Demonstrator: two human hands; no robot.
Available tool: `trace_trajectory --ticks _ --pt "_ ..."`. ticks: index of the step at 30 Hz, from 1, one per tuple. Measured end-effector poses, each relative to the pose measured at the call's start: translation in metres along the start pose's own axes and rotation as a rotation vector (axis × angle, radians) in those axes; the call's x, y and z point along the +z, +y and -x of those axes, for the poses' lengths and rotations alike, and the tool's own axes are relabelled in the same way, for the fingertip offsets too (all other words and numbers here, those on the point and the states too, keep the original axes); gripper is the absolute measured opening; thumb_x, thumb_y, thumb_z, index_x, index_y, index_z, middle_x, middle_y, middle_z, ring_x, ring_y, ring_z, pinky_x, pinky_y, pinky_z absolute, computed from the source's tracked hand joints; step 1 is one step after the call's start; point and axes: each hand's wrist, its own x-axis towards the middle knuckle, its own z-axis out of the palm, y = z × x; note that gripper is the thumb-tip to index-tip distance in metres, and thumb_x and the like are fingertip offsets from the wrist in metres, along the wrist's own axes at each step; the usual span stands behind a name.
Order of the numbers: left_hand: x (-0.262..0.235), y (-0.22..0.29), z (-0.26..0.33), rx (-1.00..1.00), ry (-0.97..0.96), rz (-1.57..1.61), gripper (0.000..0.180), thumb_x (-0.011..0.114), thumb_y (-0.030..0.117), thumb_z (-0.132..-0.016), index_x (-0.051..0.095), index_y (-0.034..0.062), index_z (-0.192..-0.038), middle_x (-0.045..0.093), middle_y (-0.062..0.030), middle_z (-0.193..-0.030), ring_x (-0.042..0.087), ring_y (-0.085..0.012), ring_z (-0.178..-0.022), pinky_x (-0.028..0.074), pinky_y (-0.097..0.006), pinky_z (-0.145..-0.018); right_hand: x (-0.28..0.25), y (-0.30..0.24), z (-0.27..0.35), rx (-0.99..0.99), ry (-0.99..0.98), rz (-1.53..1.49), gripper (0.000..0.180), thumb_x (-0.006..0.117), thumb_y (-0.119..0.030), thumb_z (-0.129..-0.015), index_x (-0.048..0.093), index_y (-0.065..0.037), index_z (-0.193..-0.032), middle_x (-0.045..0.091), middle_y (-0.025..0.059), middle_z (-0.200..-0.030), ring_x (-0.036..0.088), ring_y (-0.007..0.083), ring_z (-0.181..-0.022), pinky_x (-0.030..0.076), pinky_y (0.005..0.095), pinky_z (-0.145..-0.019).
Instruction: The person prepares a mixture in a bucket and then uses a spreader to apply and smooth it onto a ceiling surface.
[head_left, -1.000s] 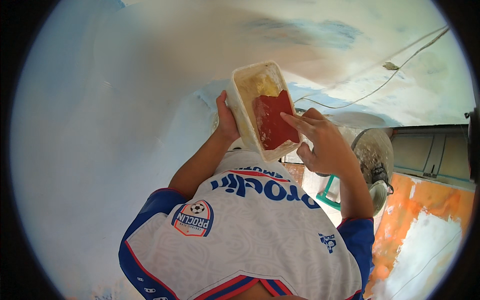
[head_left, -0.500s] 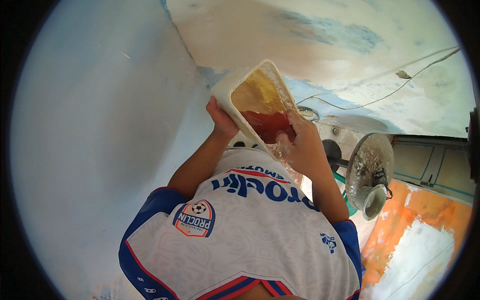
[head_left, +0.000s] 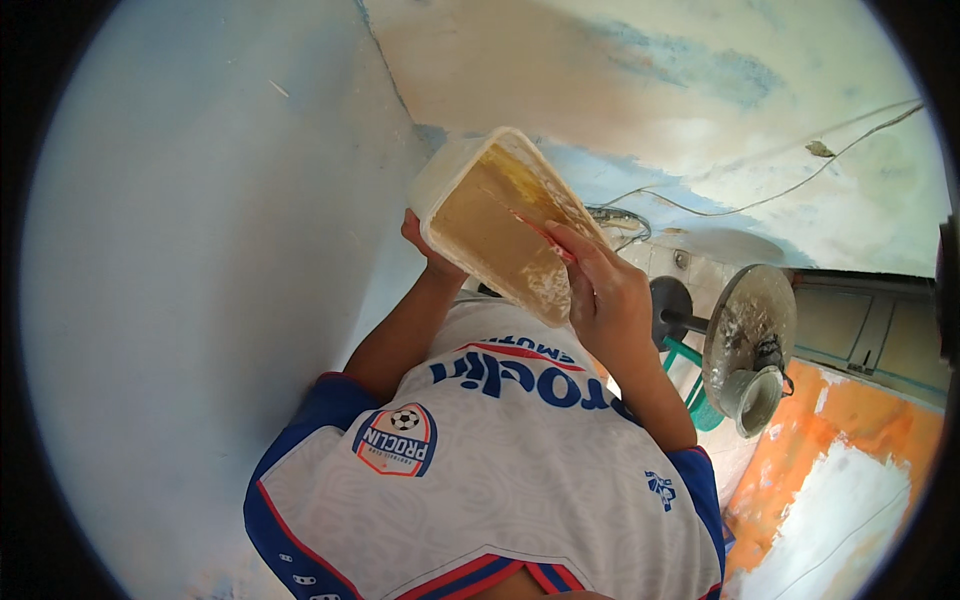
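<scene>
A whitish rectangular plastic tub (head_left: 438, 185) is held tilted in front of my chest, its open side facing up at me. Inside it are tan surfaces, a yellow smear at the far end and whitish smears at the near end. My left hand (head_left: 432, 246) grips the tub by its left outer side, with most of the fingers hidden behind it. My right hand (head_left: 612, 300) pinches a thin red spreader (head_left: 543, 237) inside the tub, near its right wall. The spreader is seen nearly edge-on.
A pale blue wall (head_left: 200, 250) rises close on my left. Ahead is a patchy wall (head_left: 480, 60) with a loose cable (head_left: 770, 200). To the right stand a round splattered tabletop (head_left: 745, 310) bearing a metal pot (head_left: 757, 400), a green plastic piece (head_left: 705, 410) and an orange-and-white surface (head_left: 800, 430).
The red spreader has turned from showing its broad face to nearly edge-on and shifted toward the tub's right wall. The tub's inside shows more now.
</scene>
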Motion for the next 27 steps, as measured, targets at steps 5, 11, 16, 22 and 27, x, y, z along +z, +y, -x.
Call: trace_trajectory --ticks 5,11,16,22,27 --pt "-0.001 0.007 0.003 -0.049 -0.011 0.017 0.081 0.027 0.067 -0.093 0.050 0.0092 -0.144 0.055 -0.0106 -0.142 0.053 -0.0273 -0.132 0.045 -0.044 -0.109 0.010 0.001 0.004 -0.138 -0.038 0.136 0.050 0.068 0.005 -0.080 0.066 -0.011 -0.128 0.071 0.0167 -0.120 0.072 0.0364 -0.098 0.061 0.0419 -0.082" --pt "-0.014 0.012 0.002 -0.045 0.008 0.021 0.083 0.026 0.070 -0.093 0.049 0.0094 -0.144 0.055 -0.0103 -0.143 0.052 -0.0269 -0.132 0.044 -0.044 -0.109 0.019 -0.013 0.004 -0.137 0.017 0.176 0.053 0.065 0.014 -0.074 0.071 -0.009 -0.122 0.070 0.0172 -0.121 0.071 0.0358 -0.104 0.061 0.0387 -0.084" --pt "-0.019 0.015 -0.002 -0.045 0.005 0.024 0.085 0.025 0.073 -0.093 0.048 0.0096 -0.145 0.054 -0.0100 -0.143 0.052 -0.0265 -0.132 0.044 -0.043 -0.109 0.020 -0.008 0.003 -0.166 0.071 0.149 0.049 0.067 0.012 -0.074 0.072 -0.008 -0.118 0.071 0.0169 -0.116 0.071 0.0347 -0.099 0.060 0.0368 -0.082" --pt "-0.018 0.005 -0.008 -0.003 0.039 0.019 0.088 0.024 0.077 -0.093 0.048 0.0098 -0.145 0.053 -0.0097 -0.144 0.052 -0.0261 -0.133 0.044 -0.043 -0.109 0.004 -0.005 0.011 0.062 0.138 -0.221 0.039 0.070 0.008 -0.083 0.066 -0.006 -0.119 0.068 0.0100 -0.108 0.068 0.0224 -0.094 0.056 0.0331 -0.082" --pt "0.013 -0.003 -0.014 0.055 0.274 -0.143 0.095 0.024 0.084 -0.091 0.046 0.0112 -0.147 0.052 -0.0081 -0.146 0.051 -0.0247 -0.134 0.043 -0.043 -0.110 -0.008 0.013 0.004 0.230 0.298 -0.677 0.017 0.070 0.004 -0.090 0.064 -0.002 -0.106 0.067 0.0066 -0.103 0.063 0.0150 -0.096 0.051 0.0300 -0.087"
